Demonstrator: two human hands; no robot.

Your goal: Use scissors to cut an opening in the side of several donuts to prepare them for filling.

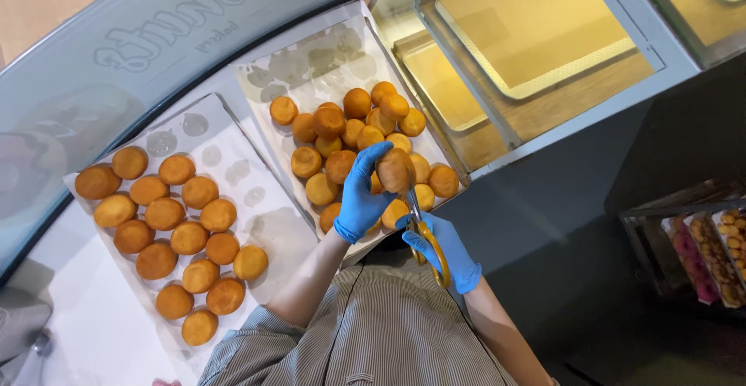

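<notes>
From the head camera, your left hand (362,193), in a blue glove, curls its fingers around a round fried doughnut (394,170), lifted just above the right paper-lined tray (311,52) of piled doughnuts. Your right hand (444,248) grips the yellow-handled scissors (426,234), blades pointing up into the doughnut's underside. It looks light, soft and easily crushed, probably a little greasy, so cup it around the sides with a loose grip. A second tray (233,153) of doughnuts lies beside it, to your left, on the white table (85,316).
</notes>
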